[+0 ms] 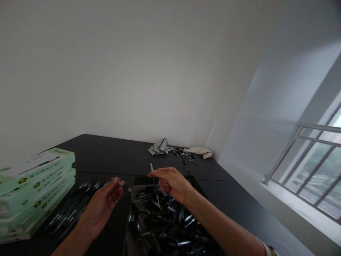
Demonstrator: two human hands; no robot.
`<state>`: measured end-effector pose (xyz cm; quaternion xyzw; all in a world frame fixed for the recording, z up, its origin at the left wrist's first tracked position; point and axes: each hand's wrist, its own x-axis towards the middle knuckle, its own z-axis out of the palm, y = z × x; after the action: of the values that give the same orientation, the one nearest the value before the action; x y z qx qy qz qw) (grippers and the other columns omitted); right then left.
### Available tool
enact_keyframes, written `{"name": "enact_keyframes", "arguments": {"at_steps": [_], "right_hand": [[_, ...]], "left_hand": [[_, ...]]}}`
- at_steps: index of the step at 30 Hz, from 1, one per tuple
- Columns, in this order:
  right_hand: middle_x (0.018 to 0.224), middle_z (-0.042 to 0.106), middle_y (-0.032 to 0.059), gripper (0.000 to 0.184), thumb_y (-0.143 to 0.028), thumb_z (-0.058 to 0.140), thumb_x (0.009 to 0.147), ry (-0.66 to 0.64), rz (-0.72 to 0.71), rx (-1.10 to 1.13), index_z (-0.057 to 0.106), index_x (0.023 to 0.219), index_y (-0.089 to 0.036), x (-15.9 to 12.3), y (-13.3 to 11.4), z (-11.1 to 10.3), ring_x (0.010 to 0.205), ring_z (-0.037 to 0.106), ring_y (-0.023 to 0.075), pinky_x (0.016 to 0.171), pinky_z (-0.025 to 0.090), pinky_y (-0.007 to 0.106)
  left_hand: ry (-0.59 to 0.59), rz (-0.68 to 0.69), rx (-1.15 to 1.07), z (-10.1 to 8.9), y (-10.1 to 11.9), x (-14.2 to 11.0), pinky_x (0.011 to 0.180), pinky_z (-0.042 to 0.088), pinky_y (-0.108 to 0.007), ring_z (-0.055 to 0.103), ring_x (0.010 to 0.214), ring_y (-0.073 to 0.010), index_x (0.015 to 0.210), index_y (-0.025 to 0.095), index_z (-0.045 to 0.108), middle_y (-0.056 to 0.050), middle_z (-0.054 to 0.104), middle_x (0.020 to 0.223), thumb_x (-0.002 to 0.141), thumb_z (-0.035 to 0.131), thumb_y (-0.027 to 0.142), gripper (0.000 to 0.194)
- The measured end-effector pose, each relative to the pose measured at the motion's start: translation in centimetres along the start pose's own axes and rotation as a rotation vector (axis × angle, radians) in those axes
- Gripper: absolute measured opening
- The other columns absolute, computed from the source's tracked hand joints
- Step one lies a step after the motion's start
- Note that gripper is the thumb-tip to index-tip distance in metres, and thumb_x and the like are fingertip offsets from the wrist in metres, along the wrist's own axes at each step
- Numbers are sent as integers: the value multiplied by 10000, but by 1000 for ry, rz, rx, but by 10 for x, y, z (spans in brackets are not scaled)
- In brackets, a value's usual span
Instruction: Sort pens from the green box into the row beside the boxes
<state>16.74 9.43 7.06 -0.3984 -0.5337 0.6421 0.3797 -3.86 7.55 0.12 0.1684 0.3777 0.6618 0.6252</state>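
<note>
Black counter [106, 156], white walls: both hands up over a tray.
Right hand [172, 183] pinches a thin rod [153, 177] above the tray [140, 180] of dark pen-like parts [162, 220]. Left hand [102, 206] pinches a small piece [119, 183], too small to identify. Green boxes [34, 185] stacked at left.

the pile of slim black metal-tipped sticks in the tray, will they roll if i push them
Probably, yes: the slim black sticks look round, so a push would likely make them roll or slide apart. Their glossy finish suggests they may be slippery. Each is probably light, since the right hand pinches a similar stick with just its fingertips.
</note>
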Motion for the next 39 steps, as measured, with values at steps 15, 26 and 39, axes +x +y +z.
{"name": "enact_keyframes", "arguments": {"at_steps": [15, 26, 39], "right_hand": [[624, 622, 2, 314, -328, 481, 858, -156, -160, -1328, 739, 904, -155, 18, 15, -14, 587, 543, 119, 531, 363, 204], [927, 697, 206, 359, -298, 515, 779, -241, -168, -1707, 682, 1044, -122, 53, 62, 5, 856, 666, 344, 685, 507, 402], [880, 718, 37, 282, -224, 599, 711, -407, -148, -1644, 697, 976, -228, -1, 20, -47, 855, 662, 218, 691, 437, 245]], "left_hand": [[14, 113, 121, -6, -6, 5, 566, 531, -246, 623, 624, -96, 842, 124, 607, 19, 640, 772, 868, 583, 181, 68], [21, 152, 101, -6, -7, 3, 538, 524, -187, 640, 563, -102, 701, 141, 657, -14, 695, 627, 764, 631, 97, 82], [-45, 143, 182, -3, -9, -1, 563, 481, -188, 588, 587, -99, 729, 175, 629, 28, 675, 626, 525, 815, 409, 362]]}}
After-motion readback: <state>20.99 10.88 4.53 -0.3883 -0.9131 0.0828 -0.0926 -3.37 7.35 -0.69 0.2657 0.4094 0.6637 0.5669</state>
